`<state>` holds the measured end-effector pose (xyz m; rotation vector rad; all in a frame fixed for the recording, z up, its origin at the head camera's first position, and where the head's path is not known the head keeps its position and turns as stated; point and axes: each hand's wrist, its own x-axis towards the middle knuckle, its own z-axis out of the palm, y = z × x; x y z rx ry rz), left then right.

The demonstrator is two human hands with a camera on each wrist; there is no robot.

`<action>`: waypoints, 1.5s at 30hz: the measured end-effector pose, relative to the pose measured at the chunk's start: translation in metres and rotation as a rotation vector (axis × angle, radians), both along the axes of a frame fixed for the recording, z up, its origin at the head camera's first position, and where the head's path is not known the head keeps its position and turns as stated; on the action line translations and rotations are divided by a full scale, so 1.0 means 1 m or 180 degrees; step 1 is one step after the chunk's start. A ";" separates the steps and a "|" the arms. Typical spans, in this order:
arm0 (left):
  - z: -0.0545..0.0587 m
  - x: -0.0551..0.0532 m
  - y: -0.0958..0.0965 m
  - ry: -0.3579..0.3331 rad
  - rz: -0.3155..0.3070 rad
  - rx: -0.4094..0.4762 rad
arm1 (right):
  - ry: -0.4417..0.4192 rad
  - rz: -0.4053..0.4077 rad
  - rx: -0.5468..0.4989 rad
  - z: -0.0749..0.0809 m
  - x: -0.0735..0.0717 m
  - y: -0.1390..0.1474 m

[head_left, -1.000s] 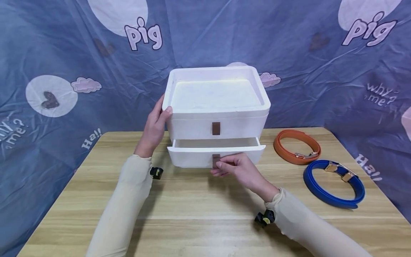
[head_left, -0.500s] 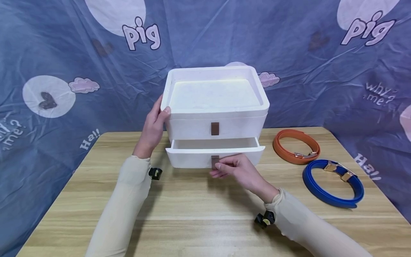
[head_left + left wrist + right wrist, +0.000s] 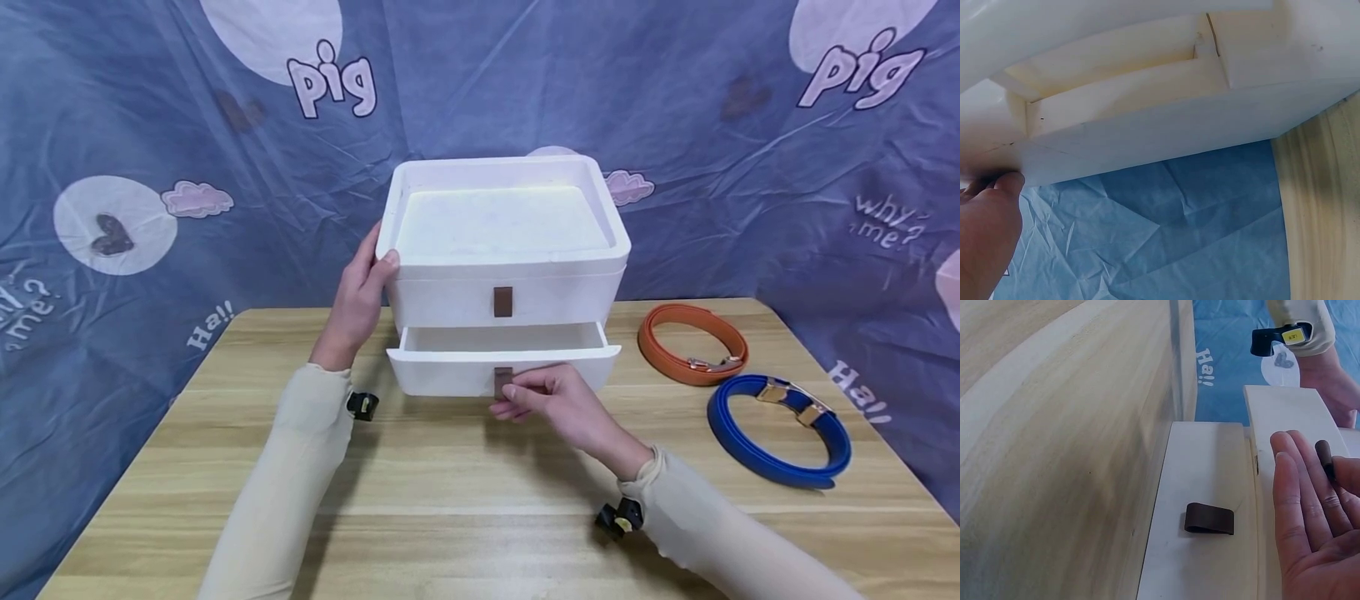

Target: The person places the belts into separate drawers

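In right hand (image 3: 566, 404): brown pull tab (image 3: 502, 379), pinched between thumb and forefinger; white lower drawer (image 3: 442, 375), partly out, just behind those fingers. In left hand (image 3: 355, 302): white two-drawer organizer (image 3: 502, 269), gripped at side, thumb over rim. Well right of right-hand fingers: coiled orange belt (image 3: 656, 354), coiled blue belt (image 3: 750, 454).

On the table (image 3: 420, 517), the drawer box (image 3: 442, 297) stands just right of the left hand (image 3: 356, 302), which touches its left side, and beyond the right hand (image 3: 553, 397), which is at the lower tab (image 3: 502, 382) on the jutting lower drawer (image 3: 442, 374). The upper tab (image 3: 503, 302) sits above and beyond the right hand. Well right of that hand lies the nearer belt (image 3: 750, 452), the farther belt (image 3: 672, 362) just beyond it, and the cloth (image 3: 465, 75) hangs behind everything.
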<state>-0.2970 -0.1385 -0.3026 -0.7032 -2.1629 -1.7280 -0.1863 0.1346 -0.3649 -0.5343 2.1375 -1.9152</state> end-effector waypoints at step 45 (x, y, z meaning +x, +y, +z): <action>-0.002 -0.001 0.002 0.0019 0.0022 -0.0032 | -0.0078 0.0039 -0.0096 -0.001 0.007 0.001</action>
